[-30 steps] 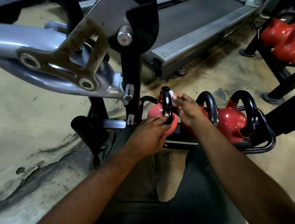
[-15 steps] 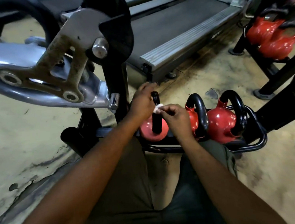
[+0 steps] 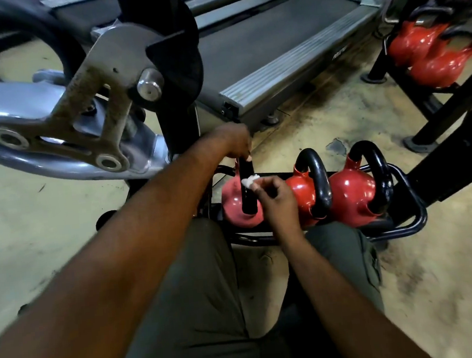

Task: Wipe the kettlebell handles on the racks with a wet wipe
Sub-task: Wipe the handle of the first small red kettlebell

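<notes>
With right fingers (image 3: 258, 187) pinched wipe (image 3: 247, 181) against handle (image 3: 248, 203) of leftmost kettlebell (image 3: 231, 207) on low rack (image 3: 414, 222), gripped handle top with left fingers (image 3: 246, 156), and judged handle's long axis upright, unwiped stretches likely above and below wipe.

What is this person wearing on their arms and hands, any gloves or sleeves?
Nothing: the left hand and right hand are gloveless, with no rings, watch or bands showing. Both forearms are bare to the frame's edge. Olive-green trousers cover the legs.
</notes>
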`<state>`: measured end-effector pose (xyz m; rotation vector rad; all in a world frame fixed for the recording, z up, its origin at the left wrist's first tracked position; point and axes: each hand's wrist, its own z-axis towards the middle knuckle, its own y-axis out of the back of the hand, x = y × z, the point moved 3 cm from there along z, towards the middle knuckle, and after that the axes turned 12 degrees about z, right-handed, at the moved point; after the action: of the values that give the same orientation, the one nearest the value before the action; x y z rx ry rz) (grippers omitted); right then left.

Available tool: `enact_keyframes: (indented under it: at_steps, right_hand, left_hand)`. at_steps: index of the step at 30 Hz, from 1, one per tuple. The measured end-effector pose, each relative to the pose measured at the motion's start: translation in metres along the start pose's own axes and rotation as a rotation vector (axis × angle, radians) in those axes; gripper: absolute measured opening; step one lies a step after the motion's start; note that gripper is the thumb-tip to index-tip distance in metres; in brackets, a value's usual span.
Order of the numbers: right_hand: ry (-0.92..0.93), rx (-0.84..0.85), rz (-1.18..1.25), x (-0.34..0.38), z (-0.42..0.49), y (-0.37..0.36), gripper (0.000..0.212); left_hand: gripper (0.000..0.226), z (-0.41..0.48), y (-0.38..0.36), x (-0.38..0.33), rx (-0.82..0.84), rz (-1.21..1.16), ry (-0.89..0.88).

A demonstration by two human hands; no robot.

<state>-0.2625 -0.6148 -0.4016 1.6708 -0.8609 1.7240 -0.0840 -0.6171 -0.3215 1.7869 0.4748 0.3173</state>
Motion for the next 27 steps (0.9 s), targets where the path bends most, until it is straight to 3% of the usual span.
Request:
enact_keyframes:
  at_steps: [1,3,5,7,11,15,18,23,27]
  right_hand:
    - [-0.194,-0.007,0.233,-0.003,0.012,-0.001,0.002]
    - [-0.504,-0.012,0.534,-0.007,0.035,-0.005,0.018]
    - [-0.655,-0.016,0.610,-0.005,0.047,-0.005,0.025]
    - [-0.664,-0.026,0.543,-0.002,0.044,0.001,0.022]
    - [-0.291,0.014,0.222,0.011,0.014,0.009,0.002]
    - [0.344,-0.011,-0.648,0.010,-0.003,-0.016,0.012]
    - [0.557,-0.059,-1.017,0.004,-0.002,-0.028,0.018]
    - [0.658,-0.136,-0.992,-0.013,-0.019,-0.030,0.010]
    - [0.577,-0.180,-0.799,-0.019,-0.028,-0.015,0.017]
  left_hand:
    - [0.036,-0.001,0.003,-0.001,0.035,0.049,-0.056]
    - [0.036,-0.001,0.004,-0.003,0.105,0.143,-0.133]
    - [0.037,-0.003,0.001,-0.005,0.140,0.233,-0.200]
    - [0.037,-0.004,-0.001,-0.008,0.139,0.275,-0.249]
    - [0.039,-0.002,0.010,-0.005,0.108,0.305,-0.272]
    - [0.035,0.005,0.005,-0.003,0.097,0.322,-0.268]
    - [0.032,0.005,-0.005,-0.012,0.066,0.351,-0.274]
    - [0.034,0.001,-0.010,-0.001,0.057,0.381,-0.249]
    - [0.034,0.004,-0.003,0.002,0.040,0.371,-0.244]
